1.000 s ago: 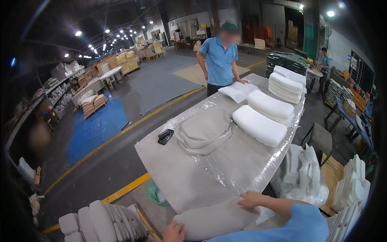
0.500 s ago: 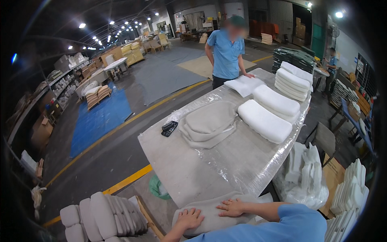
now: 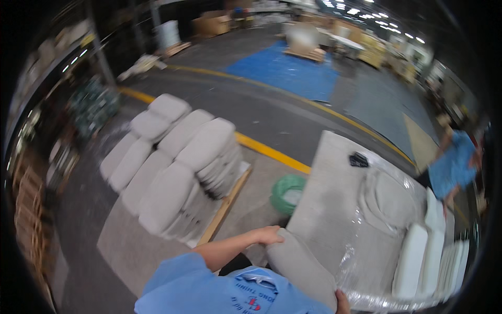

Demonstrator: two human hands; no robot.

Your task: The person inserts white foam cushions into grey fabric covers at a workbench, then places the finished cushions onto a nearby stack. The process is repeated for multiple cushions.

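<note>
A grey padded cushion [image 3: 304,268] is held against my front, at the near edge of the wrapped table [image 3: 319,209]. My left hand [image 3: 270,235] grips its far left end, with the fingers curled over the edge. At the cushion's near right end, my right hand [image 3: 342,302] holds on; only part of it shows beside the cushion. Farther along the tabletop lie flat grey covers [image 3: 389,201] and a small black object [image 3: 358,159]. White foam pads [image 3: 409,261] stand in a row toward the right.
Stacks of grey cushions [image 3: 180,183] rest on a wooden-edged pallet [image 3: 225,206] to the left. Between pallet and table sits a green bag [image 3: 287,193]. A co-worker in a blue shirt [image 3: 454,165] stands at the table's far side. Beyond the yellow floor line is a blue mat [image 3: 293,70].
My view has swung left toward the stacked cushions. The grey cushion, pressed flat on the table before, is now gripped at its ends and drawn against me.
</note>
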